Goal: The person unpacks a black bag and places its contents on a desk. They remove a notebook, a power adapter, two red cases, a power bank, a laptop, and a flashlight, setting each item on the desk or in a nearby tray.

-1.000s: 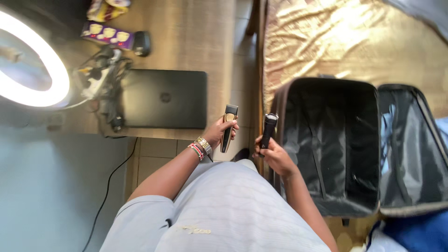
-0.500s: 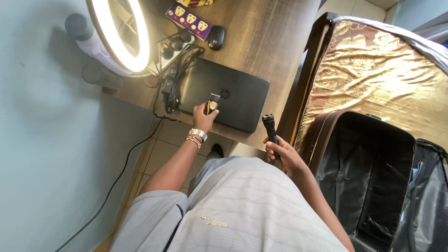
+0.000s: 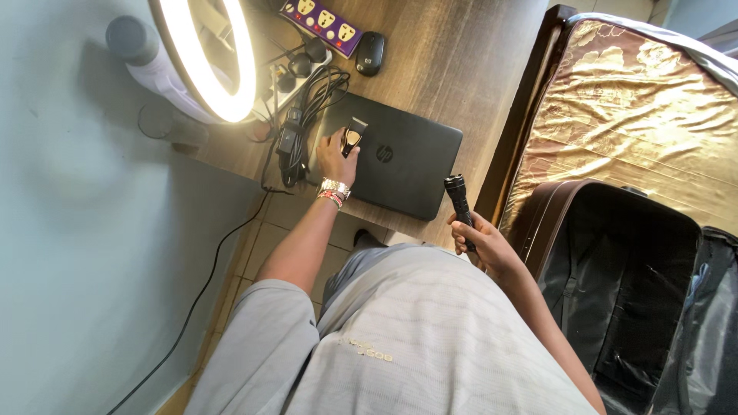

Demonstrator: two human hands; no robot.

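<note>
Wooden desk (image 3: 453, 46) against a pale wall, tiled floor below, bed with gold cover (image 3: 646, 115) to the right. One open black suitcase (image 3: 615, 292) on the bed. On the desk: one closed black laptop (image 3: 407, 165), one lit ring light (image 3: 204, 58), one black mouse (image 3: 370, 54), one purple power strip (image 3: 323, 17), a cable tangle (image 3: 304, 100). Left hand (image 3: 334, 157) closed around one hair clipper (image 3: 352, 137), over the laptop's left edge. Right hand (image 3: 480, 242) grips one black flashlight (image 3: 460, 204), upright, at the desk's near edge.
</note>
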